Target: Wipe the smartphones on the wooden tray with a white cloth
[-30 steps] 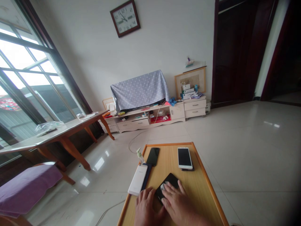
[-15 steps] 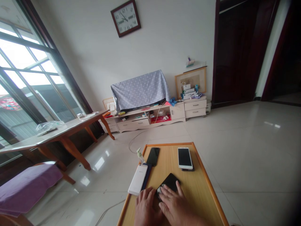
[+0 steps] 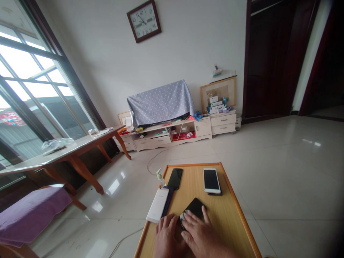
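A black phone [image 3: 195, 207] lies screen up on the near part of the wooden table [image 3: 231, 215]. My right hand [image 3: 200, 234] rests on its near end, fingers stretched out and pressing a small whitish pad [image 3: 183, 216] onto the screen. My left hand [image 3: 166, 237] lies flat beside it at the phone's left edge, fingers apart and touching the phone. Both wrists run off the bottom of the view.
On the table also lie a white phone face down [image 3: 157, 205] over a dark one, a black phone [image 3: 175, 178], a white-framed phone [image 3: 211, 180] and a small pump bottle [image 3: 160, 177]. A long table [image 3: 80, 147] and purple stool [image 3: 32, 211] stand left; a cable [image 3: 150, 163] crosses the floor.
My right hand has drawn the whitish pad slightly toward me and to the left along the black phone. The left hand has barely moved.
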A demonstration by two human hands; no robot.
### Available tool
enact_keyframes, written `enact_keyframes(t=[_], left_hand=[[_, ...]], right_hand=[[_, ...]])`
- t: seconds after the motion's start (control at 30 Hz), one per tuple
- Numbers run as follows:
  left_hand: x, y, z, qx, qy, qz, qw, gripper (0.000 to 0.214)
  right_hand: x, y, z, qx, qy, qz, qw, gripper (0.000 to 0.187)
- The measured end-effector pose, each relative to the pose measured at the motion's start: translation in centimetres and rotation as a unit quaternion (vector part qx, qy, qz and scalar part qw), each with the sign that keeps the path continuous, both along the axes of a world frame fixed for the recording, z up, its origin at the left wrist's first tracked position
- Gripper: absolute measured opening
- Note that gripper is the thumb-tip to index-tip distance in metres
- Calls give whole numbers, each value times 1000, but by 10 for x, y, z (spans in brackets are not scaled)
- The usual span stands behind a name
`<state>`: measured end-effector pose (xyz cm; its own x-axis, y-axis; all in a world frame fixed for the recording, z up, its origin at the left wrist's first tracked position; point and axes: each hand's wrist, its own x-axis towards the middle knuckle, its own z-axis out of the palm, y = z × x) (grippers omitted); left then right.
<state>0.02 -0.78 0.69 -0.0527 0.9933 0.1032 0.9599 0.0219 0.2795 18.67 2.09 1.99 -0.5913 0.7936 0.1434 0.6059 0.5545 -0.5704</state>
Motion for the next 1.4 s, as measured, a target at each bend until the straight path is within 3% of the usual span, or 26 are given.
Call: enact_keyframes(t=[0.13,0.2,0.43,0.5,0.7,0.77,0.93,1.0,1.2,1.3,1.4], left_hand=[[0,0,-1,4,-11,0,1000,63],[1,1,0,0,-13,1,1000,65],[0,1,4,-29,5,2,1000,63],[0,1,3,-19,1,2,1000,60],[2,0,2,-9,-18,4,1000,65],[3,1,2,-9,-18,6,1000,63],[2,1,3,-16,0,4,1000,64],[2,1,3,-11,3,4,1000,62],[3,1,4,-12,-12,4,1000,66],[2,1,3,-6,-13,6,1000,64],[-1,0,2,-8,-9,3,1000,61]], right_hand=[[9,19,-10,13,-36,-121,992,53],[10,22,-14,16,-44,-136,990,56],[-3,-5,0,-8,3,46,999,49],[-4,-4,2,-10,7,36,999,46],[7,19,-10,7,-34,-124,992,53],[7,17,-11,4,-33,-113,993,55],[2,-1,0,-23,5,23,999,52],[2,0,2,-21,6,15,1000,49],[12,21,-10,13,-45,-148,988,55],[10,15,-9,17,-39,-122,992,57],[0,-1,1,-22,-22,-28,999,55]])
